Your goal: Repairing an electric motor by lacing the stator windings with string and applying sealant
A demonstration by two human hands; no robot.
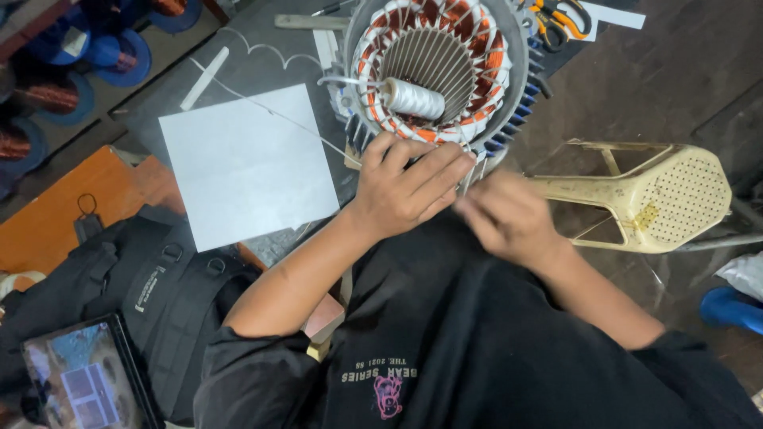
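A round motor stator (439, 70) with copper windings and white lacing stands at the table's near edge. A spool of white thread (413, 98) lies inside its bore. My left hand (405, 188) rests flat against the stator's near rim, fingers together and pointing right. My right hand (507, 216), blurred, is just right of it below the rim, fingers curled; whether it pinches a thread I cannot tell. A thin white thread (270, 111) runs from the stator leftwards across the table.
A grey paper sheet (246, 163) lies left of the stator. Orange-handled scissors (560, 17) sit at the top right. A yellowed plastic stool (652, 199) lies on its side at right. A black bag (135, 278) and a tablet (79, 381) are lower left. Blue wire spools (111, 48) sit upper left.
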